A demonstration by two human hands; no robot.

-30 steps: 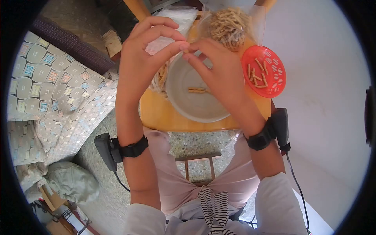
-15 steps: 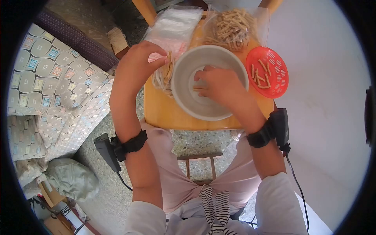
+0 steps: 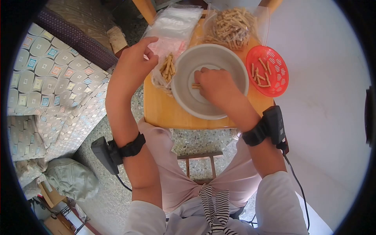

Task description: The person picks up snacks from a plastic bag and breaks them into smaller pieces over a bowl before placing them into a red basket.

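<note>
My right hand (image 3: 216,83) is down inside a grey basin (image 3: 178,100), its fingers curled and closed on short tan stick pieces (image 3: 195,85) whose ends stick out on the left side. Left of the basin, a small clear plastic bag (image 3: 158,81) stands with its mouth up, and more tan stick pieces (image 3: 167,67) rise out of it. My left hand (image 3: 140,58) hovers just left of that bag, thumb and index finger apart, with nothing visible between them. Its other fingers are partly hidden.
A large clear bag of stick pieces (image 3: 234,26) lies behind the basin. Flat plastic bags (image 3: 178,23) are stacked at the back left. A red strainer (image 3: 279,78) with several pieces sits on the right. Everything rests on a wooden chair seat (image 3: 164,115) beside a white wall (image 3: 317,86).
My left hand has moved left, away from the sticks in the small bag, and its thumb and finger have parted. My right hand has shifted slightly within the basin.
</note>
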